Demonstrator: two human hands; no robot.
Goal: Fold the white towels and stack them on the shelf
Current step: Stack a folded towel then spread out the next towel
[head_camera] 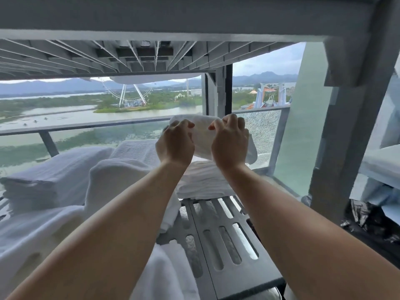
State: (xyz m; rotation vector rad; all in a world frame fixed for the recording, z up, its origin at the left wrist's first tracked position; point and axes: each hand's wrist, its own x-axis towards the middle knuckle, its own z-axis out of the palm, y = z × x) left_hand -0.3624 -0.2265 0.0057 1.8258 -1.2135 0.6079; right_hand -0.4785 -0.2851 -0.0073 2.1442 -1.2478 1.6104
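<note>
Both hands, left hand (175, 146) and right hand (229, 144), grip a folded white towel (202, 135) with closed fingers above the towel stack (203, 180) on the shelf (227, 232).

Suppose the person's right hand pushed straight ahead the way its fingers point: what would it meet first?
The right hand already grips the folded white towel, so that comes first. Beyond it, probably the cracked glass balcony panel, though depth is hard to judge.
</note>
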